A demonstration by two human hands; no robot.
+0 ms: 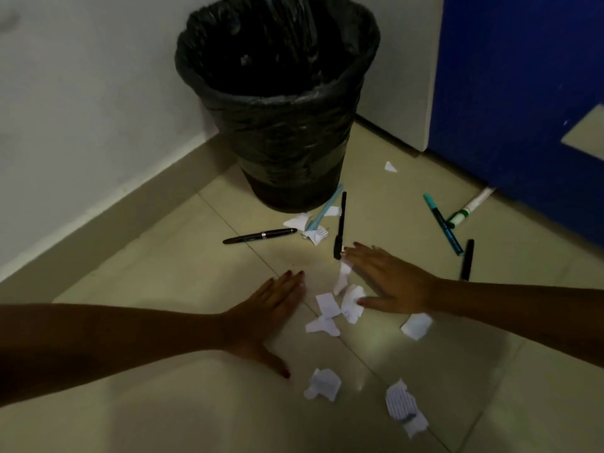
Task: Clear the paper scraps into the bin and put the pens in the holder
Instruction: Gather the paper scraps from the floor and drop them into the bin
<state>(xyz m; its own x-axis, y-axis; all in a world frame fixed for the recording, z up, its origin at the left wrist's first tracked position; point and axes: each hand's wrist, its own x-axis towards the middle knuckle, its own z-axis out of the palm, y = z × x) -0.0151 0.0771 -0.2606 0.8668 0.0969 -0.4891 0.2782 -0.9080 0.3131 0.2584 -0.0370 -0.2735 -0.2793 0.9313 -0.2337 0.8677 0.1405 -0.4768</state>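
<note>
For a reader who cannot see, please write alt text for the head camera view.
Two open hands, left hand and right hand, lie flat on a tiled floor among white paper scraps. Several pens lie scattered before a black-lined bin in the corner.

Single head-worn view, steeply downward and forward, close over floor (183, 416), toward corner bin (277, 125).

Bin (277, 103): upper centre, black-lined.
Hands: left hand (264, 318) and right hand (392, 282), flat, flanking paper scraps (340, 305).
Pens (340, 223): scattered mid-frame.
</note>
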